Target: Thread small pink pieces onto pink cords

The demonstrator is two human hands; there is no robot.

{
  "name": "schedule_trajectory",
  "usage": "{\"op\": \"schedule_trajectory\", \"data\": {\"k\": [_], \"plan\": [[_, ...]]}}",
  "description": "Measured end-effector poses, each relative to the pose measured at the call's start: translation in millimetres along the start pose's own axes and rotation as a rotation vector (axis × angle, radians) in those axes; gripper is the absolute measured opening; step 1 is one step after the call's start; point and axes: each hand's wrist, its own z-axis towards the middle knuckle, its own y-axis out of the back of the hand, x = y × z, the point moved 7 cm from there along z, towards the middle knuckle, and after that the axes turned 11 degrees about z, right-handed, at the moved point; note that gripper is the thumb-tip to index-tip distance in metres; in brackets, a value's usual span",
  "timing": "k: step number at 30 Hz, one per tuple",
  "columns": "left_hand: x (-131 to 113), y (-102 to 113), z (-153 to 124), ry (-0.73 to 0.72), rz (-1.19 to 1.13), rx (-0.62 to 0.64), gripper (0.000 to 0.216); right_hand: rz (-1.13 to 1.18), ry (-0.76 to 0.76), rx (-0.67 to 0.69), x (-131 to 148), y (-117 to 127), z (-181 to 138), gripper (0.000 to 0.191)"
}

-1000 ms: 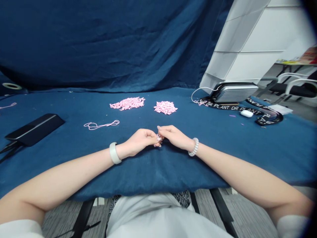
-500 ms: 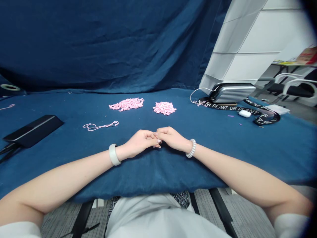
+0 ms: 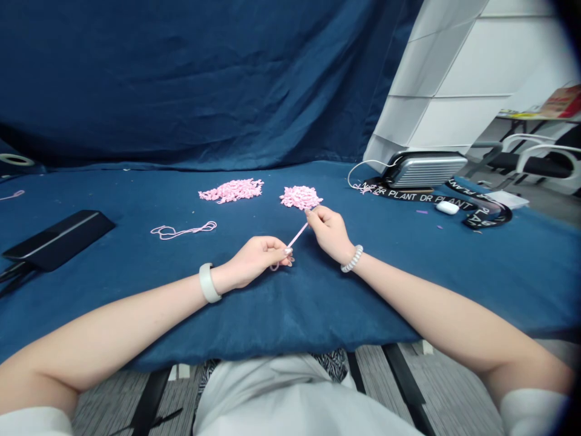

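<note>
A thin pink strip is stretched slantwise between my two hands, just above the blue cloth. My left hand pinches its lower end between thumb and fingers, and a small loop of it shows under the fingers. Farther up and to the right, my right hand grips the upper end with thumb and forefinger. Right beyond that hand lies a compact pile of small pink knotted pieces. A wider heap of similar pink pieces sits to its left. Loose pink cord lies to the left of my left hand.
The table has a blue cloth over it. On the left is a black device with cables. To the right are a silver ribbed case, a black lettered strap and a white earbud case. A blue curtain hangs behind.
My hands were together at the fingertips. The right one has moved up and away to the right, drawing the pink strip out straight, while the left stays in place.
</note>
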Motion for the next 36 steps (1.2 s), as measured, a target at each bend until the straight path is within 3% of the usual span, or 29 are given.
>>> {"op": "schedule_trajectory", "data": {"k": [6,11,23,36], "plan": [[-0.4,-1.3,0.1,-0.002,-0.064,0.014,0.022,-0.312,0.223,0.063,-4.4,-0.2,9.8,0.035],[-0.5,-1.1,0.0,0.002,-0.11,0.003,0.023,-0.478,0.203,0.107,-16.8,-0.8,17.3,0.032],[1.2,0.1,-1.3,0.02,-0.249,-0.034,0.015,-0.415,0.107,0.059,-36.2,4.4,24.4,0.035],[3.0,2.0,-2.5,0.06,-0.268,-0.069,0.023,-0.315,0.118,-0.061,-29.7,14.1,24.5,0.038]]}}
